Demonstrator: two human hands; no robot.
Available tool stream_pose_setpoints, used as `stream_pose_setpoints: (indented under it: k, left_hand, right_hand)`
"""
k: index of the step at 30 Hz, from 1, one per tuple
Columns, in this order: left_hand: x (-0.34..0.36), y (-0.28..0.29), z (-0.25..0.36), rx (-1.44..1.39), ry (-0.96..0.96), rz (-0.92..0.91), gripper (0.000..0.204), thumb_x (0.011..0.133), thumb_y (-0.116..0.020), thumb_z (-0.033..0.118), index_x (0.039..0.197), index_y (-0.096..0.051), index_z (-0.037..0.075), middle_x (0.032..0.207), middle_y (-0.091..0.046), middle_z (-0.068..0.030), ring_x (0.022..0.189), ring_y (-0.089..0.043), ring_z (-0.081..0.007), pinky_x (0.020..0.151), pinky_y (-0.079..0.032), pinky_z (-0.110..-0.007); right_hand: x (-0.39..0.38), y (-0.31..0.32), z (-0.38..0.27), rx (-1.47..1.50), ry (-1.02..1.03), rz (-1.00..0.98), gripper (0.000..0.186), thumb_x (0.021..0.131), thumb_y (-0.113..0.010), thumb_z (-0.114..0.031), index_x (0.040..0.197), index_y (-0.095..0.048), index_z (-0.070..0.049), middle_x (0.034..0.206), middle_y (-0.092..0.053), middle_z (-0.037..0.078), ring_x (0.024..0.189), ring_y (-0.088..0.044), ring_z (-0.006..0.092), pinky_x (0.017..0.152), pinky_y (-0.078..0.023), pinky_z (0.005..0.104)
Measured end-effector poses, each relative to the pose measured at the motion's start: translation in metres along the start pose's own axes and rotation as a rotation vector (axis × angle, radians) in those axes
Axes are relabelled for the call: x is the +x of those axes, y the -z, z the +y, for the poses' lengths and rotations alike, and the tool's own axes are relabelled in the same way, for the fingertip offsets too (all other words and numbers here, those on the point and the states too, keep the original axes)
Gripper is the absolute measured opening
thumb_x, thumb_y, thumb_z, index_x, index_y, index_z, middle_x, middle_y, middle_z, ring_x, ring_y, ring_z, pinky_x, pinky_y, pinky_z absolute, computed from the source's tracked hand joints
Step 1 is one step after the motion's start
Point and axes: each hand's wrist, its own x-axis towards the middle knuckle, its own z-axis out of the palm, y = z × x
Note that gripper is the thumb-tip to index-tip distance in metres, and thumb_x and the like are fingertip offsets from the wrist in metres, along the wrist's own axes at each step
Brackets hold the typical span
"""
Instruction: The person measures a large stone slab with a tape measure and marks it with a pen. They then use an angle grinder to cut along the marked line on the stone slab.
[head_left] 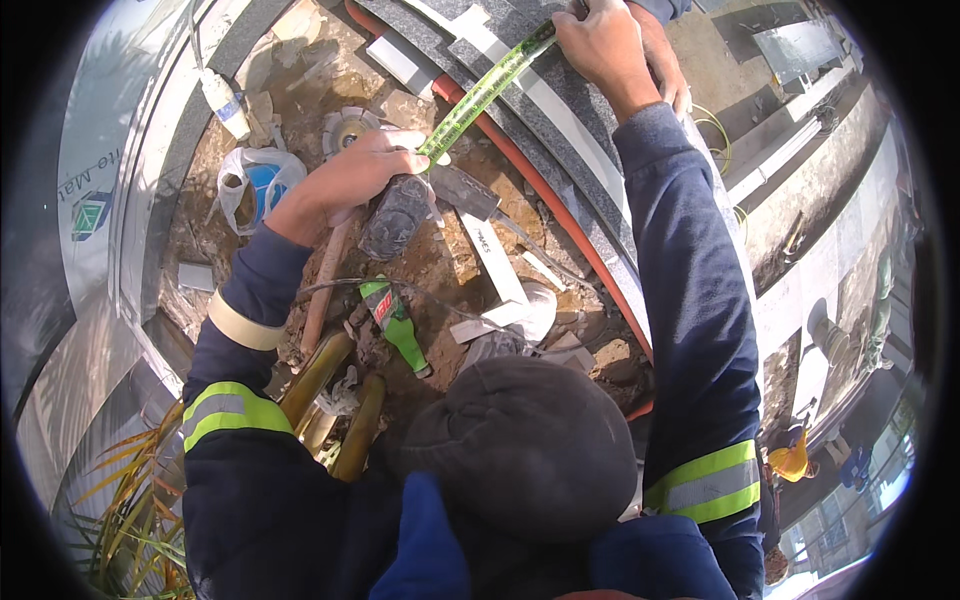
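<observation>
A bright green tape measure is stretched between my two hands, over a curved edge of dark grey stone slabs. My left hand pinches its near end between thumb and fingers. My right hand is closed around the far end, over the slabs; what lies inside the fingers is hidden. Another hand, with a dark blue sleeve, reaches in beside my right hand; it seems to be another person's. Beneath my left hand lie a dusty dark block-shaped tool and a round cutting disc.
A green plastic bottle, pale offcuts and a cable lie on the rubble. Left are a white plastic bag and a white bottle. An orange-red pipe follows the slab edge. A rounded dark grey shape fills the lower middle.
</observation>
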Motion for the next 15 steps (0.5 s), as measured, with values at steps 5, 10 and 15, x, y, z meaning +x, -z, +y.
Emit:
stream_pose_setpoints:
  k: [5, 10, 15]
  left_hand:
    - [0.011, 0.027, 0.017, 0.101, 0.018, 0.131, 0.040, 0.101, -0.063, 0.036, 0.090, -0.075, -0.001, 0.080, -0.071, -0.0035, 0.070, -0.063, -0.0096, 0.068, -0.049, -0.028]
    - [0.021, 0.030, 0.046, 0.247, -0.006, 0.127, 0.044, 0.102, -0.063, 0.041, 0.091, -0.072, 0.000, 0.082, -0.069, -0.0034, 0.074, -0.064, -0.0096, 0.073, -0.050, -0.031]
    - [0.034, 0.016, 0.050, 0.205, 0.057, 0.258, 0.042, 0.102, -0.063, 0.038, 0.096, -0.074, -0.002, 0.095, -0.071, -0.0083, 0.085, -0.065, -0.0153, 0.077, -0.050, -0.033]
  right_hand:
    - [-0.009, -0.025, 0.011, -0.138, 0.268, 0.183, 0.041, 0.089, -0.068, -0.027, 0.123, -0.068, -0.003, 0.111, -0.071, 0.026, 0.101, -0.069, 0.0435, 0.090, -0.053, 0.0516]
    - [-0.016, 0.013, -0.026, 0.160, 0.044, 0.063, 0.036, 0.095, -0.068, -0.039, 0.102, -0.077, -0.005, 0.083, -0.074, 0.013, 0.076, -0.068, 0.0232, 0.074, -0.053, 0.0389]
    - [-0.026, 0.035, -0.008, 0.227, -0.004, 0.033, 0.032, 0.096, -0.076, -0.032, 0.093, -0.074, 0.000, 0.070, -0.056, -0.004, 0.066, -0.048, 0.0052, 0.060, -0.040, 0.0261]
